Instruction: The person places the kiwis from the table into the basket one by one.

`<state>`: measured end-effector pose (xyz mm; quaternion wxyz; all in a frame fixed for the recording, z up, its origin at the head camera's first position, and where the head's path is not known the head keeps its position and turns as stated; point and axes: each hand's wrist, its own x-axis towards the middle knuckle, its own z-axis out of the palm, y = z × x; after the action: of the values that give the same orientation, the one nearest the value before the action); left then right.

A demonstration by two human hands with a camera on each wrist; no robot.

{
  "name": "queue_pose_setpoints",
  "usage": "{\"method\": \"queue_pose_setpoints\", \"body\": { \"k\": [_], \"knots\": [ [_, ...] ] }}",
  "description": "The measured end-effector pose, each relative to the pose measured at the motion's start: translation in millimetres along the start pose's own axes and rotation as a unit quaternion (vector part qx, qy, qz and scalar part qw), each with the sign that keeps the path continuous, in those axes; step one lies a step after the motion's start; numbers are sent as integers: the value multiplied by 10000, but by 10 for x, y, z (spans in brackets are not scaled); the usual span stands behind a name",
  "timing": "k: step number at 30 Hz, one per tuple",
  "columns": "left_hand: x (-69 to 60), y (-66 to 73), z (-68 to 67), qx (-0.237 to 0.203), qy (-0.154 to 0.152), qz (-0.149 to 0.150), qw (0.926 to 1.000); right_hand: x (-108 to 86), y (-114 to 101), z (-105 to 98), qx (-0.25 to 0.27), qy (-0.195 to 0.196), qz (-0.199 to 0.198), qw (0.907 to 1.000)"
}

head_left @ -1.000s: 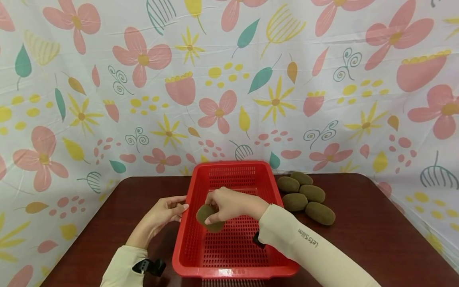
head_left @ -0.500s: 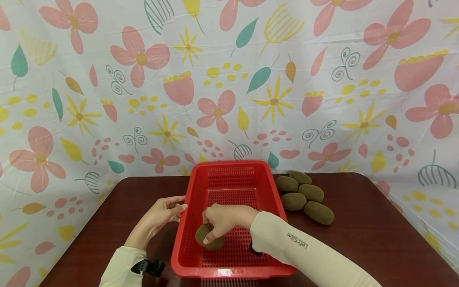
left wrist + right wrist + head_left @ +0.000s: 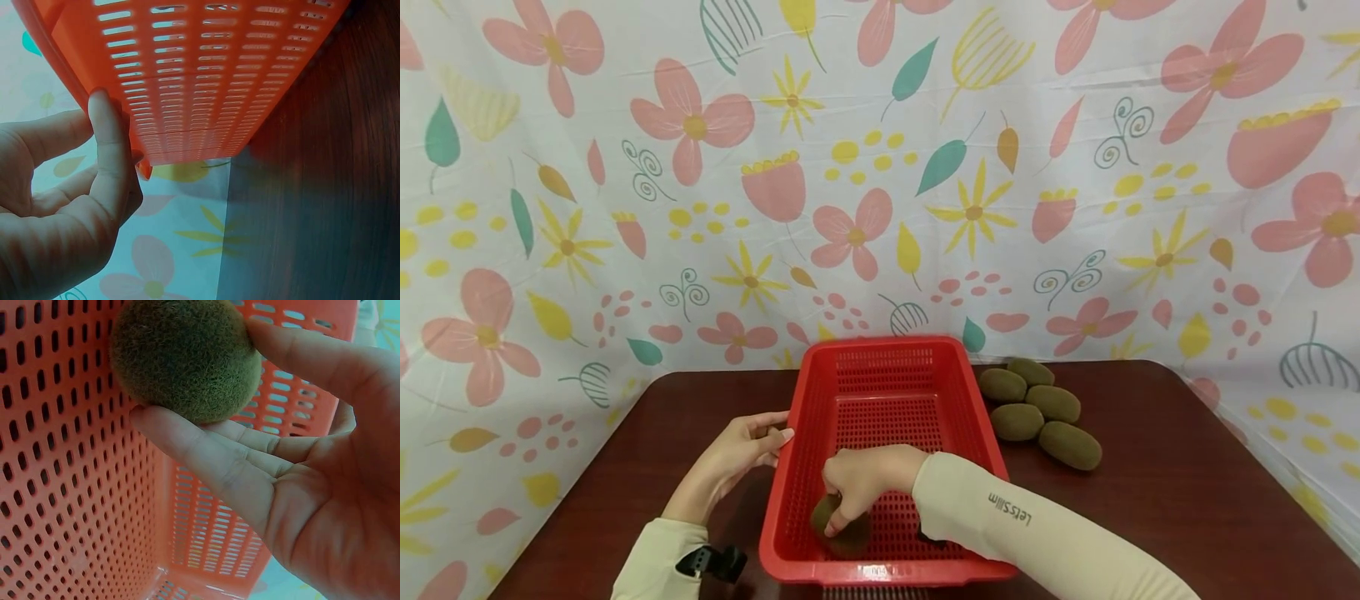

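Note:
A brown fuzzy kiwi (image 3: 852,542) is in the near left part of the red perforated plastic basket (image 3: 891,572). My right hand (image 3: 859,482) holds it from above, thumb on the near side. In the right wrist view, thumb and fingers lie round the kiwi (image 3: 187,359), close to the basket's slotted floor; whether it touches the floor I cannot tell. At the basket's left rim, my left hand (image 3: 737,450) pinches the edge between thumb and fingers. The left wrist view shows that hand (image 3: 81,181) against the slotted outer wall (image 3: 206,81).
Several more kiwis (image 3: 1017,422) lie grouped on the dark wooden table (image 3: 1150,517), right of the basket. A white cloth with printed flowers (image 3: 880,233) hangs behind the table.
My right hand has moved the kiwi down and toward the near end of the basket. The left hand stays at the left rim.

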<state>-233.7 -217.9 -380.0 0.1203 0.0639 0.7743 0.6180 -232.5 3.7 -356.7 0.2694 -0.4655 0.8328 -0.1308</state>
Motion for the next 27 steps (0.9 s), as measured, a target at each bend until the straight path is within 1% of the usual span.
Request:
{"method": "queue_pose_setpoints", "body": {
  "k": [6,13,16,20,23,27],
  "knots": [
    [-7,3,1,32,-11,36,10000,11,9,30,101,-66,136,9998],
    [-7,3,-4,34,-45,48,10000,27,29,38,262,-82,143,9995],
    [-7,0,-6,21,-45,32,10000,29,27,34,378,-96,231,9990],
    [-7,-7,-3,-12,-51,35,10000,24,9,24,411,-96,370,9984],
    [-10,-9,1,-20,-55,55,10000,13,-5,7,295,-99,445,9985],
    [-14,-9,1,-26,-58,68,10000,-21,-23,-40,-26,-8,419,9991]
  ]
}}
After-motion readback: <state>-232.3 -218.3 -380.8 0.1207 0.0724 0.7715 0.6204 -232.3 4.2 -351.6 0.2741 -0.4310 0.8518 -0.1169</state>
